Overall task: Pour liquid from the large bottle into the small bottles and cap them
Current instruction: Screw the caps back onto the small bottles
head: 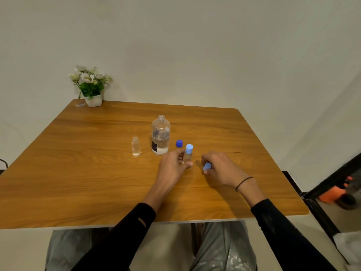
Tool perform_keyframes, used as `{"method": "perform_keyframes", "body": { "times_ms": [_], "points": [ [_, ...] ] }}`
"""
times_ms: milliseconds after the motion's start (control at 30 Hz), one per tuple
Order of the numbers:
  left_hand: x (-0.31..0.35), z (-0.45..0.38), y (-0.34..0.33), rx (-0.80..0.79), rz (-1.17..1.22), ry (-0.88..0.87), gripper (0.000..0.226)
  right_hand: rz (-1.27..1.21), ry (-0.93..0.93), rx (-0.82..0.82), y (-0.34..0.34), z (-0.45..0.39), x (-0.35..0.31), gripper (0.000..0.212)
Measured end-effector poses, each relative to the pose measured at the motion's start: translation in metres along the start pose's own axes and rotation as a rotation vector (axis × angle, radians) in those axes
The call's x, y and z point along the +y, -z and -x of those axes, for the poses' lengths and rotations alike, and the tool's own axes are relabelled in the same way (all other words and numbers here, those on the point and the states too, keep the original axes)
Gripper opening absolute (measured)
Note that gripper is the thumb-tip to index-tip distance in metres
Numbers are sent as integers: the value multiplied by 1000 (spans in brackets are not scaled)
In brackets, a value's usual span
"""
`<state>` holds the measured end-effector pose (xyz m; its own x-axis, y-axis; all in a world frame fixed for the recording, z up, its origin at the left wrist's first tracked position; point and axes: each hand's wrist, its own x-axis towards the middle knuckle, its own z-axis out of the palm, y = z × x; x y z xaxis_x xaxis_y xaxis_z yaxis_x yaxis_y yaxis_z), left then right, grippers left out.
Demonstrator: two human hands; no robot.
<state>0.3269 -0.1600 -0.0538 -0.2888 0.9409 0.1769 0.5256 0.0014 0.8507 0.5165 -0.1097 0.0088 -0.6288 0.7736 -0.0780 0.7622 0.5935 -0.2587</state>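
Observation:
The large clear bottle [160, 135] stands uncapped and upright near the table's middle, with liquid in its lower part. Its dark blue cap [179, 143] lies just to its right. A small clear bottle [135, 146] stands open to the left of the large one. A second small bottle [188, 153] wears a light blue cap; my left hand [172, 168] holds its body between thumb and fingers. My right hand [218, 169] rests on the table to the right, its fingers closed around another light blue cap [207, 167].
A white pot of artificial flowers [90, 85] sits at the table's far left corner beside a small wrapper [80, 105]. The wooden table [78, 173] meets a wall behind. Black and orange equipment [340, 190] stands on the floor at the right.

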Motion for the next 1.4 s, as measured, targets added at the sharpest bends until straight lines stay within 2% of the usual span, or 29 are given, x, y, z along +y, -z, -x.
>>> {"method": "perform_keyframes", "body": {
  "times_ms": [67,133,233,400,467,533,667,733,933,1133,1267,1400],
  "points": [
    [-1,5,2,10,5,21,68,-47,46,43,6,7,-3,20],
    [-4,12,12,45,-16,48,74,-75,104,57,11,13,-12,16],
    [-10,27,42,135,-65,84,56,-113,224,93,13,15,-37,14],
    [-29,39,108,405,-63,149,26,-183,374,143,9,-13,-89,10],
    [-36,35,127,499,-70,183,27,-182,402,171,3,-29,-107,13],
    [-41,30,138,540,-71,186,38,-166,410,193,0,-46,-126,18],
    [-48,15,140,402,-118,194,73,-113,420,242,5,-79,-159,26],
    [-50,6,136,328,-133,190,74,-91,397,260,6,-91,-169,33],
    [-62,-8,128,269,-177,166,35,-31,369,242,1,-111,-175,28],
    [-66,0,122,252,-153,119,29,-18,409,167,2,-108,-167,19],
    [-63,6,113,208,-116,86,18,134,396,93,11,-102,-167,2],
    [-57,15,106,223,-102,70,12,352,273,149,11,-96,-164,39]
  ]
}}
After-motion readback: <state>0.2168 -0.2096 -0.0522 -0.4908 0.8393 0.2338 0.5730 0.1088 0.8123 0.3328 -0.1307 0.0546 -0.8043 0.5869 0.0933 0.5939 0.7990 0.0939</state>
